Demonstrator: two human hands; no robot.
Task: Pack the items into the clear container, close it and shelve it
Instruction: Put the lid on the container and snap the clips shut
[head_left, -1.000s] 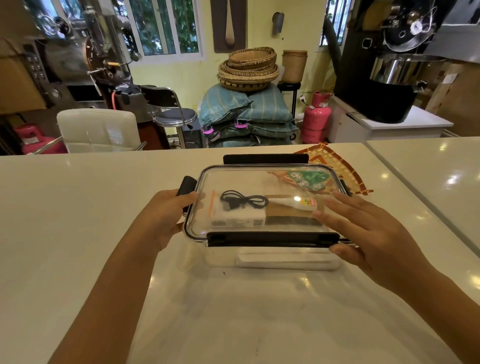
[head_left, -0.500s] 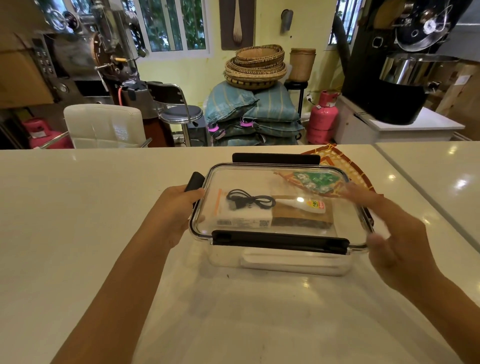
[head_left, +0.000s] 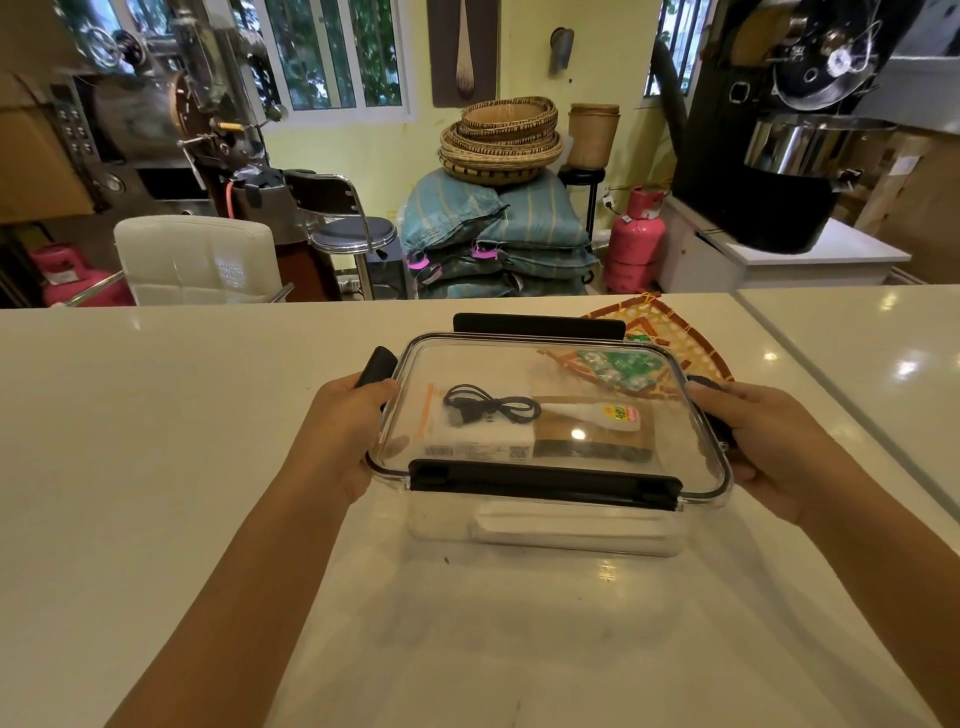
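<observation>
Glossy white counter (head_left: 156, 467); baskets (head_left: 501, 140) stacked behind.

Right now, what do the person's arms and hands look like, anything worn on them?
Both forearms are bare to the frame's edge: no sleeves, gloves, watch or bracelets show. The left hand and right hand carry no rings that I can see, and the fingers are uncovered. No markings are visible.

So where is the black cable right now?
In the head view, the black cable lies coiled inside the clear container, under its lid, on a white box at centre-left, just left of the small white bottle.
</observation>
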